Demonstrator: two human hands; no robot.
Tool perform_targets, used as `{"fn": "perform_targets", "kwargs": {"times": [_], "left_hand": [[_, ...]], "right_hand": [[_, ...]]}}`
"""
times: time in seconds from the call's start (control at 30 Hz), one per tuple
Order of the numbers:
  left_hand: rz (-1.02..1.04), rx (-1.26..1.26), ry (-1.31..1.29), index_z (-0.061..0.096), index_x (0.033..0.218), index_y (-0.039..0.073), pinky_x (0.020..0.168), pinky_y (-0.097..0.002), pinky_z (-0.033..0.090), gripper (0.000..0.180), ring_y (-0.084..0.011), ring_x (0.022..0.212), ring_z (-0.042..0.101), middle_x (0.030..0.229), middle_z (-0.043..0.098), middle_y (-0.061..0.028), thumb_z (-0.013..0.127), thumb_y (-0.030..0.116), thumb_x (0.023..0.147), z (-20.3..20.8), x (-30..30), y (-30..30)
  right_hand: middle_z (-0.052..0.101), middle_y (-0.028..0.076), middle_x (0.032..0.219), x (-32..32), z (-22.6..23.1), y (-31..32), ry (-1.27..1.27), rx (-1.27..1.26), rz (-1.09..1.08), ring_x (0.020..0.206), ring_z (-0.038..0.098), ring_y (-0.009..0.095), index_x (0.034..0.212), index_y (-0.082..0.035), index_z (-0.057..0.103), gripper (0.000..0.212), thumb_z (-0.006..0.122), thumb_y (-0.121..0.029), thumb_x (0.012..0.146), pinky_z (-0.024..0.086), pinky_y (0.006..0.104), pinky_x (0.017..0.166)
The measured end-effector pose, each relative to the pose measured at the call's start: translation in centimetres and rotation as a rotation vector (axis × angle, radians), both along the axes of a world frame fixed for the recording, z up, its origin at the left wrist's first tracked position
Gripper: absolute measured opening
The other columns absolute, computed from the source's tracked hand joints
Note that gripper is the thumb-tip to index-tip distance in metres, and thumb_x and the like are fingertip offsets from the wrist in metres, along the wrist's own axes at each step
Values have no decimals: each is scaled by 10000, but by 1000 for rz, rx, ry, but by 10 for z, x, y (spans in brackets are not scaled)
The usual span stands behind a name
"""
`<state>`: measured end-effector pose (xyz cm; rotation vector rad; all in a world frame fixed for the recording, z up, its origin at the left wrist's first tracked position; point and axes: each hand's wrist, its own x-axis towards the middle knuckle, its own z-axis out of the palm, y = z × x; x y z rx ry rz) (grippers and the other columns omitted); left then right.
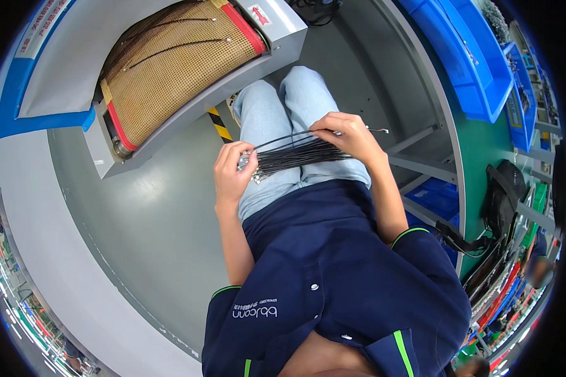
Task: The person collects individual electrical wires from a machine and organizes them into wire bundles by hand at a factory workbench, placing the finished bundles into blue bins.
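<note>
A bundle of thin black cables (302,158) lies across my thighs, small pale connectors clustered at its left end. My left hand (234,174) is closed, with thumb and fingers pinching at that left end. Slightly above the bundle, a few cable strands (282,138) run between my two hands. My right hand (349,137) pinches them near their right part, its fingers bent together. One cable end with a small light connector (378,130) sticks out past the right hand. Fingers partly hide both ends of the bundle.
Ahead on the left is a grey machine with a tan mesh conveyor belt (170,69), red-edged, carrying several loose black cables (179,51). Blue bins (468,63) stand on a green bench (478,135) at the right. A black mesh bag (504,195) hangs nearby.
</note>
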<state>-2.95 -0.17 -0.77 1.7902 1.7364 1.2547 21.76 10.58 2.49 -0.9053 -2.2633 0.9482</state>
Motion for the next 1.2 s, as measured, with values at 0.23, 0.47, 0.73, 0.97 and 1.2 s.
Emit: {"fn": "perform_targets", "kwargs": {"times": [0.23,0.47,0.73,0.97,1.2], "left_hand": [[183,-334,-636,539,1133,26,754,-265,495,324,-142,875,599,1005,624,-85,655,15,831,-29,16,-3],[76,-260,-1430,561,1158,-21,773,-234,505,286,-116,855,614,972,637,-84,624,38,885,-29,63,2],[166,-233,-1437,615,1066,-36,760,-229,509,196,-111,830,619,951,645,-81,625,49,890,-29,63,0],[305,-92,-1466,601,1054,-26,745,-235,520,158,-117,815,610,894,632,-70,585,44,913,-41,32,-6],[345,-7,-1484,597,1063,-26,749,-230,519,162,-120,821,609,907,629,-74,579,36,915,-47,15,-10]], "right_hand": [[660,81,807,-14,2,-3,22,-4,8,713,647,229,875,-33,672,106,688,-43,771,507,302,620],[635,92,778,-33,-8,-11,39,-41,60,693,627,256,891,-28,666,140,697,-57,757,501,323,617],[620,73,774,-47,-9,-16,51,7,38,680,621,279,845,-51,640,104,681,-111,770,502,357,604],[640,64,788,-17,-3,2,-148,181,-12,737,627,244,828,-65,657,77,689,-98,766,503,327,639],[641,81,793,-1,2,7,-102,34,-83,714,630,236,865,-46,666,85,685,-88,794,502,321,635]]}}
